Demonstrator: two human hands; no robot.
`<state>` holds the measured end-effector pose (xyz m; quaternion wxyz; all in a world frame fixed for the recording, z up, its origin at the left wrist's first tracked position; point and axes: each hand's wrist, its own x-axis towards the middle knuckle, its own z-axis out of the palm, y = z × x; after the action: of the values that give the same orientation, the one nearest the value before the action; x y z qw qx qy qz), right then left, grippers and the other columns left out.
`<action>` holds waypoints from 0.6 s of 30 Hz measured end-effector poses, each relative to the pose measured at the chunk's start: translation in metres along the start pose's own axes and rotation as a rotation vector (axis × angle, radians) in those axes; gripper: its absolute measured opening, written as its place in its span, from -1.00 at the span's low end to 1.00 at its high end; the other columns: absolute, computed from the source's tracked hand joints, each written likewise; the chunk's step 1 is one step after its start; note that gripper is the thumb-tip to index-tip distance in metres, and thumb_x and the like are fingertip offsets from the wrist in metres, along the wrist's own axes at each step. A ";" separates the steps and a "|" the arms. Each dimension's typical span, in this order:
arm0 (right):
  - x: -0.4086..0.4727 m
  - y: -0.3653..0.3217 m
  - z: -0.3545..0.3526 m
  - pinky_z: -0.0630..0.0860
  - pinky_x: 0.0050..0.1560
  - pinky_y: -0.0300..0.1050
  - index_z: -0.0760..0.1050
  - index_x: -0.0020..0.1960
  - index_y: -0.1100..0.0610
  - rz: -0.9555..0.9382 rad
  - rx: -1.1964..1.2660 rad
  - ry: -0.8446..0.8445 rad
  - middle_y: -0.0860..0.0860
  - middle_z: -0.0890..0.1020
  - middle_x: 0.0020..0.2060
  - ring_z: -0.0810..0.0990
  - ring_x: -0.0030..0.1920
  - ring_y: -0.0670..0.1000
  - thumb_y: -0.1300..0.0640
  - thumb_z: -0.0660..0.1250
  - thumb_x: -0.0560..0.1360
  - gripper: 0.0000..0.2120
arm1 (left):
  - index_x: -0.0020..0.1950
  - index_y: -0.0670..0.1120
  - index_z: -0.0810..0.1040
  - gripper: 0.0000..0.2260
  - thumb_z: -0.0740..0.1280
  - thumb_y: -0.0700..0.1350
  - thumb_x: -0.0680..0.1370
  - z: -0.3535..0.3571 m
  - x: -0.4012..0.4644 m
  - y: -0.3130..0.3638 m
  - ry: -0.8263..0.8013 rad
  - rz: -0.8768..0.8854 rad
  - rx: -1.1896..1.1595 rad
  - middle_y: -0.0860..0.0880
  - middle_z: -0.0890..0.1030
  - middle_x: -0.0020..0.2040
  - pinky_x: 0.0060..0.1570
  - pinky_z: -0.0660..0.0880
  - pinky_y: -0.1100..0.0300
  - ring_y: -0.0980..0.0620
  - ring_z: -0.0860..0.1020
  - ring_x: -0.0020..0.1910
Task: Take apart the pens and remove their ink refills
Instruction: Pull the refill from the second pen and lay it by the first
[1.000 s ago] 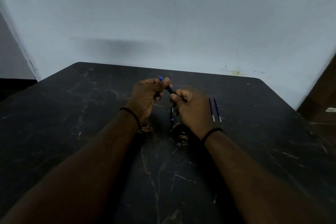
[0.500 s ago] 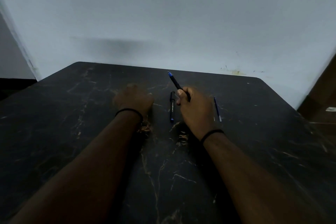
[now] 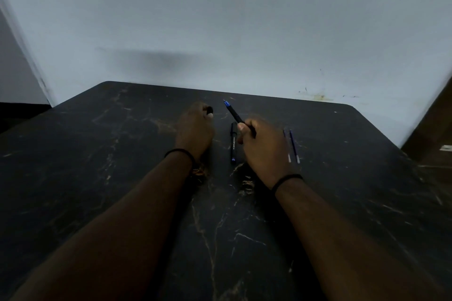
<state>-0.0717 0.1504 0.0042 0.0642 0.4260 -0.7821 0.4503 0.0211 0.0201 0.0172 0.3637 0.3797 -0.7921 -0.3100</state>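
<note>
A second ago both hands held one pen together, up over the table. Now they are apart. The right hand (image 3: 263, 144) has the pen (image 3: 234, 115) by itself, and the left hand (image 3: 195, 129) has gone off to the left side with a small dark piece (image 3: 209, 110) at its fingertips. I think this piece is the cap, pulled off the pen. The blue tip now pokes out, so the pen looks open and the refill can come out next.

The left hand sits low by the table (image 3: 97, 154), fingers curled in, pinching the cap at the far end. It looks like it wants to put the cap down. The right hand is curled around the back part of the pen. The pen leans up and away to the left, with its tip in the air.

A second pen (image 3: 233, 145) lies flat between the two hands, close to the right one, and it looks whole. Two thin refills (image 3: 292, 146) lie side by side to the right of the right hand. So I think some pens are done and at least two are left.
</note>
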 end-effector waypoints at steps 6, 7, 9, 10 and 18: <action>0.002 0.003 0.002 0.36 -0.31 -0.13 0.55 -0.20 0.02 0.011 -0.042 -0.018 -0.06 0.59 -0.35 0.53 -0.31 -0.08 -0.06 0.29 0.57 -0.76 | 0.15 -0.03 0.44 -0.88 0.20 -0.19 0.65 0.004 -0.003 -0.001 0.008 -0.069 -0.390 -0.11 0.65 0.05 -0.12 0.54 0.15 -0.05 0.64 -0.01; 0.001 0.003 0.002 0.39 -0.30 -0.14 0.58 -0.17 0.01 0.015 -0.044 -0.022 -0.08 0.61 -0.33 0.55 -0.29 -0.09 -0.07 0.30 0.56 -0.78 | 0.18 -0.05 0.43 -0.87 0.19 -0.20 0.66 0.004 -0.003 0.000 0.009 -0.083 -0.432 -0.13 0.64 0.09 -0.13 0.53 0.19 -0.05 0.64 0.01; 0.001 0.004 0.001 0.47 -0.25 -0.14 0.62 -0.12 -0.01 0.008 -0.052 -0.022 -0.09 0.65 -0.28 0.58 -0.24 -0.07 -0.08 0.31 0.54 -0.81 | 0.21 -0.13 0.39 -0.86 0.16 -0.23 0.67 0.004 -0.003 0.002 0.015 -0.127 -0.535 -0.20 0.62 0.13 -0.19 0.54 0.23 -0.06 0.64 0.00; 0.001 0.004 0.001 0.50 -0.23 -0.13 0.63 -0.11 -0.01 -0.002 -0.061 -0.022 -0.08 0.65 -0.27 0.59 -0.23 -0.06 -0.08 0.32 0.54 -0.81 | 0.20 -0.14 0.36 -0.88 0.15 -0.24 0.67 0.003 -0.004 0.002 0.016 -0.154 -0.597 -0.23 0.62 0.13 -0.20 0.56 0.19 -0.08 0.65 -0.03; 0.000 0.004 0.005 0.58 -0.14 0.00 0.67 -0.10 0.05 -0.052 -0.064 -0.100 -0.04 0.67 -0.26 0.62 -0.22 -0.03 -0.04 0.36 0.53 -0.81 | 0.28 -0.15 0.33 -0.82 0.11 -0.27 0.68 -0.007 -0.007 0.004 -0.015 -0.264 -0.855 -0.27 0.63 0.04 -0.27 0.60 0.15 -0.08 0.66 -0.16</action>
<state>-0.0736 0.1474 -0.0010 0.0503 0.4660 -0.7870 0.4012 0.0284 0.0264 0.0216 0.4397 0.2909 -0.5403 -0.6559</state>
